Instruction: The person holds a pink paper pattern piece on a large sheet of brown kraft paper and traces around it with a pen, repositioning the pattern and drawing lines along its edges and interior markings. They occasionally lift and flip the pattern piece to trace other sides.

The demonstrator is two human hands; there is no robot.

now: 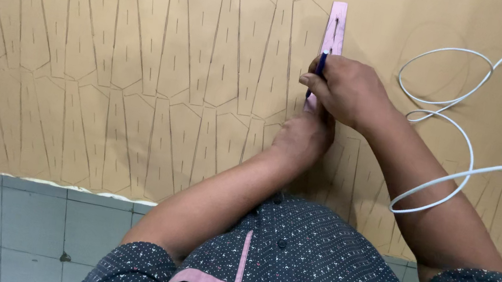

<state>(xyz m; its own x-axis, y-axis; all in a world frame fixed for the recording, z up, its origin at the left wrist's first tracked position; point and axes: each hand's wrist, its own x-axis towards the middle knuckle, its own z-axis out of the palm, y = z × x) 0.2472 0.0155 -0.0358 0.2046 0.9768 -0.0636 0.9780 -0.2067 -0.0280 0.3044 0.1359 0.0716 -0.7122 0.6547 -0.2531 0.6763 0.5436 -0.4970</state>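
My right hand [349, 93] had its grip pinched around a blue pen [319, 69], the tip set against the left edge of a narrow pink template [334, 35]. My left hand [302, 138] lay just below it, fingers drawn together and pressed flat on the lower end of that template, pinning it down; it held nothing that I could see. The template stood upright on the sheet, its top end pointed away from me, with a dark slit along its middle.

Under it lay a wide sheet of brown paper [100, 139] covering the worktop, already lined with two rows of the same tapered outline, side by side, each with a short dash down its centre. Fainter outlines showed to the right of my arms. A white cable [462, 125] looped across the paper to the right, near my right forearm. Grey floor tiles [23, 227] showed below the paper's near edge.
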